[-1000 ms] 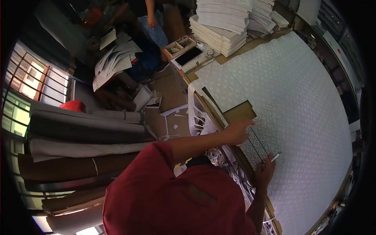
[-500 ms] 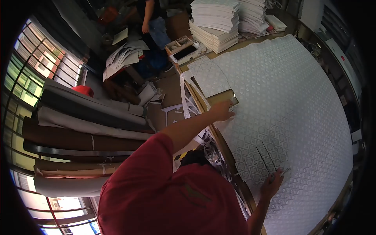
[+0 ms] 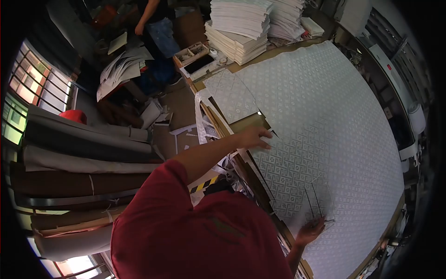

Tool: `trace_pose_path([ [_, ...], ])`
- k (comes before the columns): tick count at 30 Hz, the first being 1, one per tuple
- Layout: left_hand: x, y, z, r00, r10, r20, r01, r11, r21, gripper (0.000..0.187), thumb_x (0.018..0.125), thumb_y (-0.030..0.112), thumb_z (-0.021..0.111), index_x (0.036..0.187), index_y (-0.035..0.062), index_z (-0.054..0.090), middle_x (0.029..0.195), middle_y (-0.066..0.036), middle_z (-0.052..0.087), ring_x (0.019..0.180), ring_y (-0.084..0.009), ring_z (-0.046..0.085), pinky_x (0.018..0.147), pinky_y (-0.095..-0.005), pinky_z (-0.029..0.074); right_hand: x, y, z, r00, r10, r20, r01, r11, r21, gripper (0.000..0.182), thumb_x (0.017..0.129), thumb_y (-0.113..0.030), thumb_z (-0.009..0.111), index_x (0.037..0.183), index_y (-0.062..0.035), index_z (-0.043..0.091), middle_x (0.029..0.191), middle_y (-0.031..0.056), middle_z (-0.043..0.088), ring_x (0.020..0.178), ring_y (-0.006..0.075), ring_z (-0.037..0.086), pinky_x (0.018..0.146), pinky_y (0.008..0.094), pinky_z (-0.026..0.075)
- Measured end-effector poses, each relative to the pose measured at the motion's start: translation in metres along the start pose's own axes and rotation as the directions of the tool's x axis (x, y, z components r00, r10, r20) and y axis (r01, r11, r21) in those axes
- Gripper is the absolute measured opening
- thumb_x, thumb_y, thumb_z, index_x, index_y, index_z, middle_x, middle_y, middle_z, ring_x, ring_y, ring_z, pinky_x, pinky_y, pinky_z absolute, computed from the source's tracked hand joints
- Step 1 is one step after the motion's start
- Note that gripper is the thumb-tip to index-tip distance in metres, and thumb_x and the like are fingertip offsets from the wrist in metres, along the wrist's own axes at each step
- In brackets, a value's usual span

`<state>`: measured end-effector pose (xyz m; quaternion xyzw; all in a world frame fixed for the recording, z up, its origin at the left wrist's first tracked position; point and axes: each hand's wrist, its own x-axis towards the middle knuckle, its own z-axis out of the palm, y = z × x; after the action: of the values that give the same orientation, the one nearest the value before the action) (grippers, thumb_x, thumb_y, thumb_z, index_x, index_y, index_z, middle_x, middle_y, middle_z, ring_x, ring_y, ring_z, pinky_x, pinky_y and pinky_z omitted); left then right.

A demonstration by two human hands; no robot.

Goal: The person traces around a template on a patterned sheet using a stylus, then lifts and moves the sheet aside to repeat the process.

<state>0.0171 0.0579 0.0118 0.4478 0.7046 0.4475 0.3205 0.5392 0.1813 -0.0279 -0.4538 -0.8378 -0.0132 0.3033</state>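
Left hand point(image 3: 254, 137), fingers spread flat, presses on the edge of the patterned white sheet point(image 3: 334, 116) beside the notch that bares the bench point(image 3: 246, 122). My right hand point(image 3: 310, 230) pinches the near end of a clear ruler point(image 3: 318, 201), whose long axis runs away from me across the sheet. Beyond the sheet, an open tray point(image 3: 195, 52) holds small items I cannot identify.

Stacks of white sheets point(image 3: 241, 28) are piled at the top centre of the frame, on the far end of the bench point(image 3: 278, 49). A shallow tray point(image 3: 197, 63) is set just left of them. Rolls of material point(image 3: 83, 153) are stacked at left. Loose papers point(image 3: 123, 69) are strewn at upper left, beside a standing person point(image 3: 155, 23).
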Motion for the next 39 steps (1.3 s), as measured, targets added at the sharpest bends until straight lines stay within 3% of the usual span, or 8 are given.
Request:
trace_pose_path([
  [2,0.0,0.01,-0.008,0.925,-0.177,0.335,0.213,0.974,-0.073,0.076,0.081,0.028,0.09,0.146,0.0048,0.058,0.131,-0.013,0.067,0.116,-0.0255,0.064,0.102,-0.0362,0.05,-0.007,-0.002,0.005,1.0,0.002,0.026,-0.002,1.0,0.003,0.036,0.101,0.0,0.056,0.137,0.004,0.058,0.132,0.0261,0.064,0.115,0.0459,0.062,0.1,0.0513,0.051],
  [6,-0.006,0.011,-0.003,0.983,-0.042,0.178,0.06,0.993,-0.098,0.083,0.081,0.024,0.09,0.151,0.0022,0.052,0.138,-0.014,0.064,0.126,-0.0263,0.06,0.107,-0.0357,0.047,-0.003,-0.016,0.008,0.991,0.129,0.021,-0.13,0.99,0.058,0.026,0.101,-0.001,0.057,0.126,0.0026,0.059,0.136,0.0263,0.064,0.121,0.0461,0.062,0.1,0.0526,0.05],
  [8,-0.008,0.007,0.0,0.99,0.065,0.124,-0.015,0.929,-0.37,0.087,0.081,0.018,0.089,0.155,-0.0009,0.046,0.144,-0.017,0.061,0.132,-0.0274,0.057,0.111,-0.0366,0.045,-0.002,-0.018,0.003,0.993,0.117,0.008,-0.117,0.993,0.025,0.028,0.102,-0.003,0.057,0.129,0.003,0.059,0.137,0.0258,0.062,0.118,0.0446,0.062,0.098,0.0495,0.052],
  [12,-0.002,0.007,-0.018,0.965,0.068,0.254,0.085,0.833,-0.546,0.094,0.08,0.013,0.088,0.159,-0.0024,0.04,0.148,-0.018,0.058,0.137,-0.0276,0.055,0.114,-0.0369,0.043,-0.001,-0.02,0.005,0.982,0.176,0.064,-0.174,0.984,-0.039,0.039,0.106,-0.009,0.054,0.143,0.003,0.055,0.134,0.0251,0.063,0.123,0.043,0.061,0.103,0.0486,0.051],
  [21,0.006,0.004,-0.045,0.922,-0.064,0.381,0.114,0.987,-0.112,0.055,0.09,0.029,0.082,0.132,-0.0022,0.066,0.113,-0.016,0.076,0.101,-0.0231,0.071,0.089,-0.0382,0.055,-0.009,-0.02,0.007,0.93,0.365,-0.034,-0.365,0.915,-0.173,0.034,0.102,-0.004,0.056,0.135,0.0002,0.057,0.135,0.0259,0.062,0.122,0.0439,0.062,0.102,0.0496,0.053],
  [28,0.023,-0.018,-0.142,0.992,-0.035,-0.125,0.062,0.974,0.217,0.047,0.095,0.037,0.075,0.122,-0.0004,0.067,0.098,-0.022,0.073,0.093,-0.0397,0.071,0.086,-0.0439,0.055,-0.012,-0.009,0.011,0.919,0.395,0.006,-0.388,0.906,-0.17,0.04,0.108,-0.017,0.055,0.145,-0.0008,0.054,0.141,0.0245,0.061,0.129,0.0424,0.06,0.108,0.0479,0.05],
  [36,0.024,-0.085,-0.239,0.851,-0.165,-0.499,0.431,0.762,0.483,0.05,0.094,0.032,0.074,0.138,0.0095,0.061,0.113,-0.023,0.073,0.103,-0.0425,0.071,0.089,-0.0515,0.057,-0.012,-0.012,0.009,0.898,0.439,0.017,-0.43,0.887,-0.167,0.041,0.109,-0.022,0.054,0.145,-0.0015,0.055,0.142,0.0234,0.061,0.129,0.0418,0.06,0.11,0.0475,0.049],
  [39,0.021,-0.104,-0.225,0.798,0.139,-0.587,0.286,0.769,0.571,0.048,0.097,0.033,0.071,0.138,0.0104,0.061,0.115,-0.02,0.07,0.105,-0.0409,0.069,0.09,-0.0508,0.056,-0.008,-0.017,0.007,0.862,0.506,0.024,-0.499,0.857,-0.127,0.04,0.109,-0.02,0.054,0.144,-0.0014,0.055,0.142,0.0233,0.061,0.129,0.0418,0.06,0.11,0.0479,0.049],
])
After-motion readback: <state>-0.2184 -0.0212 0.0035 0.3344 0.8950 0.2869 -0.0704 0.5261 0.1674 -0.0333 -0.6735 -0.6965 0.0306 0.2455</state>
